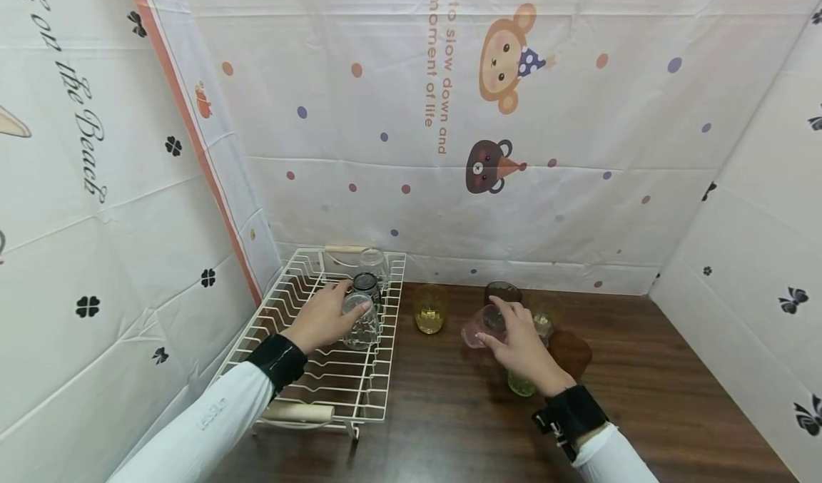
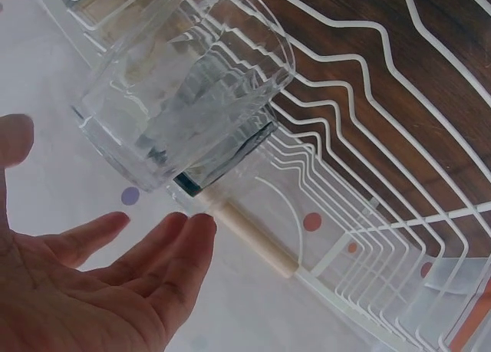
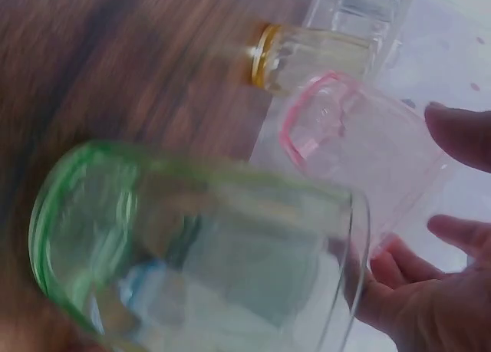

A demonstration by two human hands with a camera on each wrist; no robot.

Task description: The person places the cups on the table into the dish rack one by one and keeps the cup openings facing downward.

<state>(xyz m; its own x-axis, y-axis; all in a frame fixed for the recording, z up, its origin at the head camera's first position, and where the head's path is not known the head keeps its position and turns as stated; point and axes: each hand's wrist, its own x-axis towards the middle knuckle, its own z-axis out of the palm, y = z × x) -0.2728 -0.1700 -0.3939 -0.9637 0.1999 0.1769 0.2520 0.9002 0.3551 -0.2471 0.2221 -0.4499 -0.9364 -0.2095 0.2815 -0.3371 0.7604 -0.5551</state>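
Note:
In the head view, my right hand pinches a pink glass between thumb and fingers. The glass tilts, unlike the upright green glass near the right wrist camera. My left hand is over the white wire rack, beside an upside-down clear glass. In the left wrist view its fingers are extended and spread, apart from that clear glass. Behind it in the rack stand a dark glass and another clear glass.
On the brown wooden table a yellow glass stands between rack and right hand. A dark glass, a pale yellowish glass and an amber glass stand around the right hand. Printed sheets enclose the table.

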